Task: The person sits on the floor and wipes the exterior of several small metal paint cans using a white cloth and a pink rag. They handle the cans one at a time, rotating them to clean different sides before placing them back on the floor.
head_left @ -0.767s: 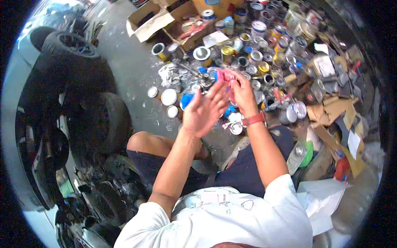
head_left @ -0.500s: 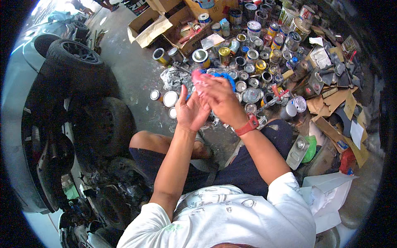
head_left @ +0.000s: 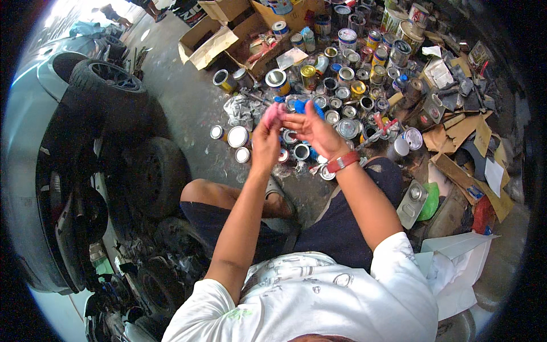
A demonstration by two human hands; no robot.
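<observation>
A crumpled pink rag [head_left: 273,115] is bunched in my left hand [head_left: 265,147], whose fingers are closed around it. My right hand [head_left: 320,135], with a red wristband [head_left: 343,162] on the wrist, is held out with fingers apart and thumb up. Its fingertips point left and meet the rag. Below and beyond both hands stand many paint cans, among them an open dark-filled can [head_left: 301,151] and a white-lidded can [head_left: 237,137]. Something bright blue [head_left: 303,106], partly hidden behind my right hand, lies among the cans.
A grey crumpled cloth [head_left: 242,108] lies left of the cans. Cardboard boxes [head_left: 208,43] stand at the far side. Torn cardboard [head_left: 456,176] and a metal tin [head_left: 412,203] are at my right. A car [head_left: 34,171] and a loose tyre [head_left: 152,176] are at my left.
The pink rag has passed from my right hand to my left. My right hand has opened and shifted slightly right; my left fingers have closed.
</observation>
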